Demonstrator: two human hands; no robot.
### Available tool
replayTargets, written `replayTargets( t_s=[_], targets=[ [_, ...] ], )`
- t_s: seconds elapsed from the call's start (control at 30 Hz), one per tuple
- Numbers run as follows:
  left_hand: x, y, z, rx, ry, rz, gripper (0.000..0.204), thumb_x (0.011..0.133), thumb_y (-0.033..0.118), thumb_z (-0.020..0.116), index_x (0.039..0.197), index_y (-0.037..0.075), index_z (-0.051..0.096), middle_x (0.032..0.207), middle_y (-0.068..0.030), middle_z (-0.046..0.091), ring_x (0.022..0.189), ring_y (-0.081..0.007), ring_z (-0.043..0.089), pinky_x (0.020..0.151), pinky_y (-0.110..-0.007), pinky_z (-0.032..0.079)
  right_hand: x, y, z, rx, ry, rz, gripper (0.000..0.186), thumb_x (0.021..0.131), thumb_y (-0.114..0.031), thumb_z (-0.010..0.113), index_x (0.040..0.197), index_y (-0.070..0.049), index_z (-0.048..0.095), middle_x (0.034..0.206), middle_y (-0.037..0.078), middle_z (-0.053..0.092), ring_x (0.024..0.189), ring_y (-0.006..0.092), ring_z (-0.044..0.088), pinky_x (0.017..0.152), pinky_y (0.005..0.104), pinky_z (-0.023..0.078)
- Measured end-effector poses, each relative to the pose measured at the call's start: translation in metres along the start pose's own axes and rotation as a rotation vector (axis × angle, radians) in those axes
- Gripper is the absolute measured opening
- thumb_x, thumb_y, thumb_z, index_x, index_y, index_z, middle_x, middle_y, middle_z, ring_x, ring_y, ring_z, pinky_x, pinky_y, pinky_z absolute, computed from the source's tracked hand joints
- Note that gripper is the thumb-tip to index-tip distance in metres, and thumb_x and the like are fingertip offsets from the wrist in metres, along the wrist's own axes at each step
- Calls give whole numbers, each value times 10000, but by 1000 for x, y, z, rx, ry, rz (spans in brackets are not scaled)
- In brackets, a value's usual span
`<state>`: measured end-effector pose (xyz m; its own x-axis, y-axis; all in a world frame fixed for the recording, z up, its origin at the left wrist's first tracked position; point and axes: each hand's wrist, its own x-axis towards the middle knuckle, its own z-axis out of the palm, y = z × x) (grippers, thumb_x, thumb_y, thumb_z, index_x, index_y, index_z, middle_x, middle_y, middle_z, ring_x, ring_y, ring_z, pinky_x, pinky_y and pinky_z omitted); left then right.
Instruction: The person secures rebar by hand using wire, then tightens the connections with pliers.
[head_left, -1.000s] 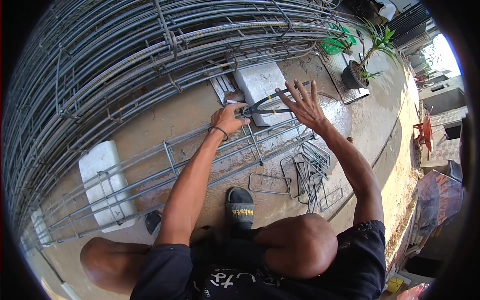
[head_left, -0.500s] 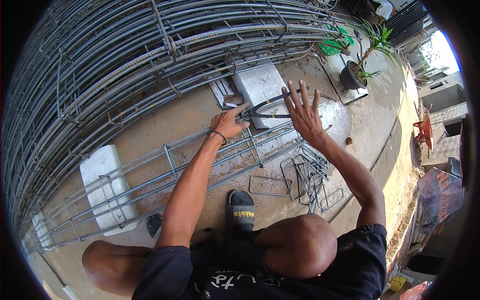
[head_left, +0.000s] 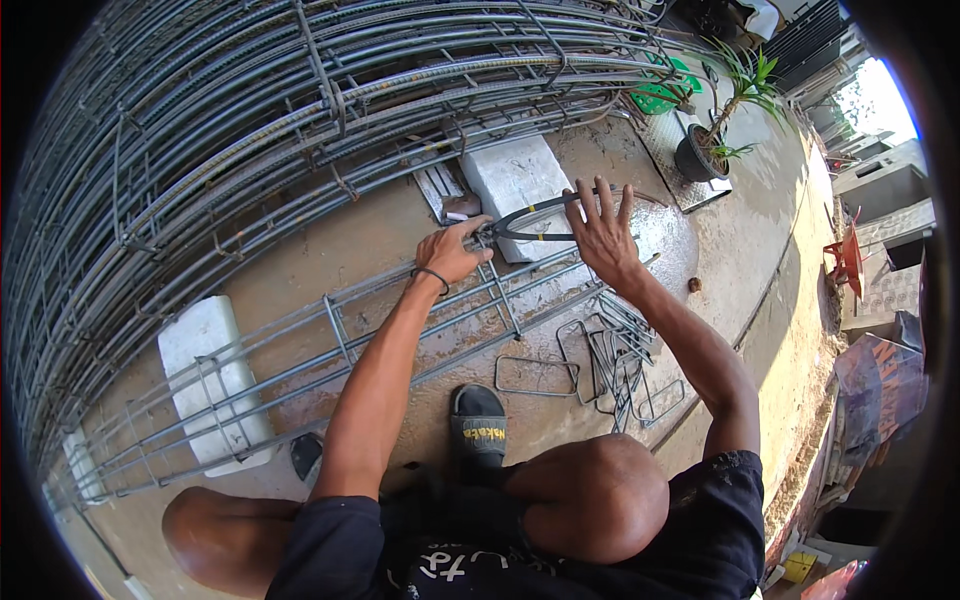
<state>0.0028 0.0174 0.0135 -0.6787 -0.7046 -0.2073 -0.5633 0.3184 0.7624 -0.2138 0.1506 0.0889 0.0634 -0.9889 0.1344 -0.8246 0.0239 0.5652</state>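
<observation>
— Two hands to be entered: how does each stand?

— Item one: left hand (head_left: 450, 250), near the centre of the frame, dark band (head_left: 430, 275) at the wrist. It is at the head of a long-handled pincer tool (head_left: 540, 237). Thumb and index finger stand apart beside the head, remaining fingers curled; whether they grip the tool firmly cannot be told.

— Item two?

— Right hand (head_left: 605, 235), right of centre. Fingers splayed wide and nearly straight, lying across the ends of the tool's handles.

— Particulars of the tool?

— Position: just above the centre of the frame, between the hands. Handles dark, yellow-banded, set apart in a V that widens rightward. The head is at the upper side of a long rebar cage (head_left: 338, 328); exact contact there is hidden.

— Material nearby?

— One cage, slanting from lower left up to the centre. Two white blocks: one (head_left: 195, 335) beneath the cage at left, one (head_left: 515, 165) at upper centre, behind the tool. Loose bent wire rectangles (head_left: 618, 360), in a heap right of centre. Stacked rebar (head_left: 300, 110), filling the upper left.

— Sundries?

— One potted plant (head_left: 695, 155), upper right; one dark sandal (head_left: 478, 410), worn, lower centre; one red wheelbarrow (head_left: 847, 262), right edge.
</observation>
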Motion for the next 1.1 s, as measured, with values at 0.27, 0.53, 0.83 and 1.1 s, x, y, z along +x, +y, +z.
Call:
replayTargets(
  t_s=[0.27,0.53,0.83,1.1],
  targets=[
    [5,8,5,-82,63,-113,504,650,293,794,1132,343,653,1083,-44,676,987,-260,631,857,-350,467,4,15,5,17,214,-142,255,856,-178,471,1069,-84,574,1140,148,491,1130,323,455,1101,514,244],
    [9,-9,4,-16,45,-132,536,637,371,794,1129,199,665,1070,-99,673,994,-281,629,857,-366,469,52,19,-59,-187,221,-467,359,844,-187,490,1176,-51,499,1001,125,525,1003,273,494,945,446,369],
    [2,4,1,78,37,-56,652,544,459,827,1055,88,663,1021,-158,668,978,-300,630,858,-379,481,100,-2,-109,-265,-234,-485,226,792,-165,545,860,18,660,824,120,597,794,267,567,678,378,454],
    [-2,0,2,-25,35,-21,801,532,443,848,1214,113,585,1073,-161,657,1009,-283,625,882,-361,472,103,-5,-128,364,-1000,-48,296,749,-138,501,910,45,668,918,231,659,872,354,658,723,433,535]
  ],
)
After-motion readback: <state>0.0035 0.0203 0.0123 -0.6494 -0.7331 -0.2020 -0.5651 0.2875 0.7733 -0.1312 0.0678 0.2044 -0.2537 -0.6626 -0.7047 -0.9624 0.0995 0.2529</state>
